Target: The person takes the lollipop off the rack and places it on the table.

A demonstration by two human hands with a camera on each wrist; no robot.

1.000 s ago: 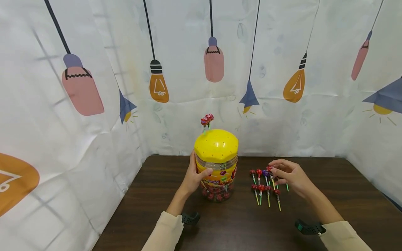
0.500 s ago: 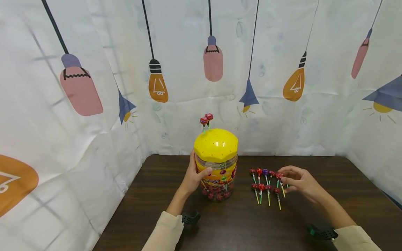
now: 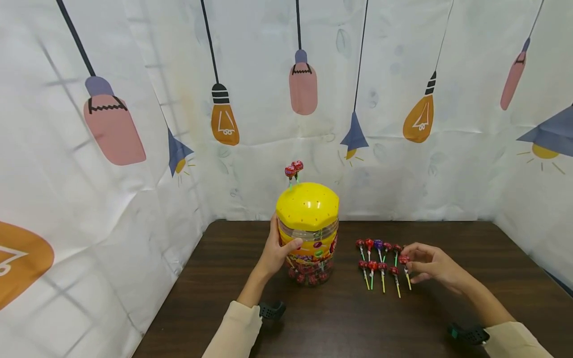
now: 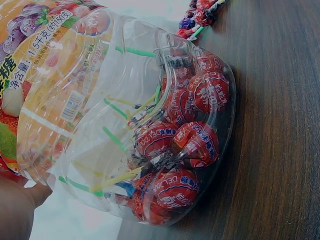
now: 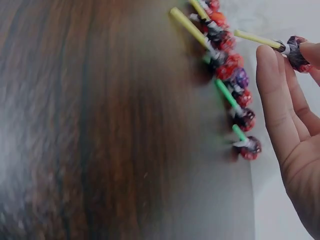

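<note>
My left hand (image 3: 274, 252) grips the side of a clear plastic candy jar (image 3: 312, 258), its thumb across the fruit-printed label. The jar stands upright under a yellow domed lid (image 3: 308, 206). Two red lollipops (image 3: 290, 171) stick up at the lid's left back edge. Red-wrapped lollipops (image 4: 180, 187) lie heads down inside the jar, in the left wrist view. In my right hand (image 3: 430, 268) a dark red lollipop (image 5: 296, 54) with a yellow stick is pinched by its head, above the table. Left of that hand, lollipops (image 3: 373, 267) lie in two rows.
A dark wooden table (image 3: 340, 323) carries the jar and the loose lollipops. Behind it hangs a white curtain (image 3: 259, 189) printed with lamps and bulbs. In the right wrist view, one lollipop (image 5: 248, 147) lies at the end of a row, near the palm.
My right hand has moved right and toward me with the pinched lollipop, from the back row to the right end of the front row. The left hand and jar stay put.
</note>
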